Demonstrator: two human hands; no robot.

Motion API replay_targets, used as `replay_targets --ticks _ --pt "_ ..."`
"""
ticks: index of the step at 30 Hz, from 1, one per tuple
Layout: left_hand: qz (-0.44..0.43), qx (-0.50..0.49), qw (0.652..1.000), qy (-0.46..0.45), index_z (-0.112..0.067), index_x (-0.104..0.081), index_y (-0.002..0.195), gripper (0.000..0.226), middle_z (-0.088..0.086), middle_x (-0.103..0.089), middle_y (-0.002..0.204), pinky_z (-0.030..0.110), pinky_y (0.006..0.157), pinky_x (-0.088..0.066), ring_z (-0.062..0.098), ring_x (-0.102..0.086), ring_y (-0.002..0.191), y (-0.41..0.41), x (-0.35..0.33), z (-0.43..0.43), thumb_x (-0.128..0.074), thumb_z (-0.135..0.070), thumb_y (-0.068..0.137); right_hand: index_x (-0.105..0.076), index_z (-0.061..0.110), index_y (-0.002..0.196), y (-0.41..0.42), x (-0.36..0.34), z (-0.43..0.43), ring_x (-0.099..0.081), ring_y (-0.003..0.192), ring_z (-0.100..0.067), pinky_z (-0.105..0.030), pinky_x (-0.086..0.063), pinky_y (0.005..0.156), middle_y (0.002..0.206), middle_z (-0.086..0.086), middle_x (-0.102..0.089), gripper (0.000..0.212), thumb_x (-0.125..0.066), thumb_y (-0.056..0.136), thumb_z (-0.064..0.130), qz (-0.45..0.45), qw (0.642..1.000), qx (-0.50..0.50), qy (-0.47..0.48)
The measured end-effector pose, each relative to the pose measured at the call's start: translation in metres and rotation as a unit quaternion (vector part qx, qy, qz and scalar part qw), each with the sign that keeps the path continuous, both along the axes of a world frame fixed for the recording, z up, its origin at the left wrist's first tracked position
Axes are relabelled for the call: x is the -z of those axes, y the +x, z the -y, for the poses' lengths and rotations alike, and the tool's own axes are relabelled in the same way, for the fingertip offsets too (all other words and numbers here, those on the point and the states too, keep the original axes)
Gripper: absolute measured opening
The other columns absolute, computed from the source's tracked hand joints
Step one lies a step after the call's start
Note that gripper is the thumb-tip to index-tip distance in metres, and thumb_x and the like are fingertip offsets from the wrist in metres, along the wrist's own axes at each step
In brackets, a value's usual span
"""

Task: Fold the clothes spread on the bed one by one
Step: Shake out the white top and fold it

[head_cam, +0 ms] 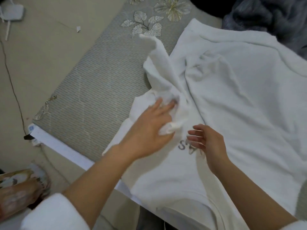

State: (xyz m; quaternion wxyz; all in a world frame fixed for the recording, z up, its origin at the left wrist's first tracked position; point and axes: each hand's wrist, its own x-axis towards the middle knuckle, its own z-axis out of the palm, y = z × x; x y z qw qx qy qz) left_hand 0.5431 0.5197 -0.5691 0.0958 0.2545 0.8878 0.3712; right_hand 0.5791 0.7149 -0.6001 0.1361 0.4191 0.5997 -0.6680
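Note:
A white sweatshirt (240, 100) with grey lettering (184, 146) lies spread on the bed, its hem end hanging over the near edge. Its left sleeve (157, 63) is bunched and stands up, the tip blurred in the air. My left hand (149, 125) lies on the base of that sleeve with straight fingers pressing the cloth; a fold of white fabric covers the thumb. My right hand (207, 143) hovers just right of it over the lettering, fingers loosely bent, holding nothing.
A grey mattress cover (93, 90) with a leaf pattern shows left of the sweatshirt. Dark blue-grey clothing (269, 15) is heaped at the far right corner. The beige floor (41, 52) on the left holds a thin cable, and my slippered foot (21, 191).

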Motion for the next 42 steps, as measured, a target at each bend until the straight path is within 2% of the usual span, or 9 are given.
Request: replay_targets --ticks 3,6,11,17,19,23,30,37,42 --pt "0.089 0.017 0.953 -0.29 -0.036 -0.013 0.149 0.071 -0.004 0.023 0.158 0.055 0.116 0.006 0.024 0.029 0.142 0.042 0.045 -0.001 -0.053 -0.036 0.09 -0.065 0.006 0.091 0.005 0.003 -0.023 -0.066 0.065 -0.021 -0.027 -0.05 0.058 0.079 -0.01 -0.071 0.019 -0.052 0.091 0.019 0.065 0.998 -0.006 -0.022" --pt "0.067 -0.038 0.944 -0.321 -0.036 0.015 0.147 0.083 0.0 0.033 0.153 0.046 0.112 0.018 0.021 0.038 0.136 0.068 0.07 0.016 -0.047 -0.038 0.093 -0.064 0.006 0.092 -0.002 0.008 -0.025 -0.065 0.064 -0.022 -0.029 -0.049 0.06 0.08 -0.01 -0.071 0.018 -0.049 0.092 0.016 0.074 0.997 -0.026 -0.027" --pt "0.056 -0.098 0.967 -0.226 -0.03 0.0 0.149 0.071 0.002 0.011 0.158 0.045 0.118 -0.002 0.016 0.014 0.146 0.073 0.073 0.033 -0.046 -0.026 0.095 -0.067 0.003 0.095 -0.048 0.019 0.0 -0.065 0.06 -0.014 -0.025 -0.053 0.056 0.078 -0.006 -0.067 0.024 -0.055 0.091 0.023 0.047 0.998 -0.016 -0.035" --pt "0.123 -0.181 0.954 -0.205 -0.03 0.002 0.148 0.07 0.003 0.012 0.159 0.054 0.117 -0.005 0.038 0.012 0.145 0.07 0.068 0.033 -0.034 -0.051 0.092 -0.065 0.003 0.113 -0.126 -0.012 0.019 -0.068 0.096 -0.026 -0.04 -0.055 0.088 0.105 -0.011 -0.071 0.035 -0.071 0.082 0.019 -0.049 0.992 0.02 -0.117" --pt "0.129 -0.198 0.949 -0.206 -0.034 0.01 0.146 0.083 0.003 0.017 0.159 0.056 0.116 -0.007 0.039 0.011 0.145 0.066 0.068 0.028 -0.052 -0.039 0.092 -0.066 0.009 0.078 -0.141 -0.041 0.009 -0.064 0.071 -0.012 -0.027 -0.053 0.066 0.074 0.004 -0.069 0.004 -0.069 0.076 0.006 -0.179 0.983 0.032 0.014" --pt "0.136 -0.246 0.945 -0.167 -0.035 0.01 0.148 0.091 0.003 0.015 0.16 0.057 0.115 -0.007 0.037 0.01 0.145 0.06 0.066 0.018 -0.059 -0.028 0.09 -0.047 0.025 0.067 -0.103 -0.08 -0.036 -0.045 0.059 -0.008 -0.025 -0.037 0.051 0.062 0.013 -0.051 0.024 -0.061 0.075 0.008 -0.335 0.921 0.064 0.191" --pt "0.091 -0.219 0.94 -0.244 -0.02 -0.01 0.151 0.097 0.019 0.001 0.158 0.069 0.108 -0.015 0.049 0.001 0.142 0.069 0.073 0.024 -0.075 -0.022 0.078 -0.053 0.017 0.084 -0.021 -0.004 -0.124 -0.052 0.063 -0.014 -0.025 -0.044 0.062 0.076 -0.001 -0.055 0.004 -0.056 0.086 0.015 0.037 0.973 0.229 -0.023" --pt "0.045 -0.215 0.93 -0.295 -0.024 0.004 0.148 0.097 0.016 0.007 0.159 0.071 0.106 -0.016 0.046 0.007 0.143 0.067 0.073 0.02 -0.043 0.025 0.079 -0.064 0.018 0.104 -0.052 -0.007 -0.143 -0.061 0.076 -0.015 -0.024 -0.051 0.057 0.096 -0.002 -0.067 0.024 -0.065 0.082 0.007 -0.048 0.964 0.248 0.082" --pt "0.037 -0.157 0.941 -0.298 -0.038 -0.004 0.151 0.113 0.009 0.013 0.16 0.07 0.104 -0.017 0.037 0.015 0.144 0.077 0.069 0.021 -0.039 0.031 0.069 -0.06 0.03 0.108 -0.02 -0.023 -0.168 -0.062 0.096 -0.019 -0.034 -0.051 0.081 0.111 0.0 -0.065 0.036 -0.052 0.079 0.011 -0.12 0.926 0.244 0.263"
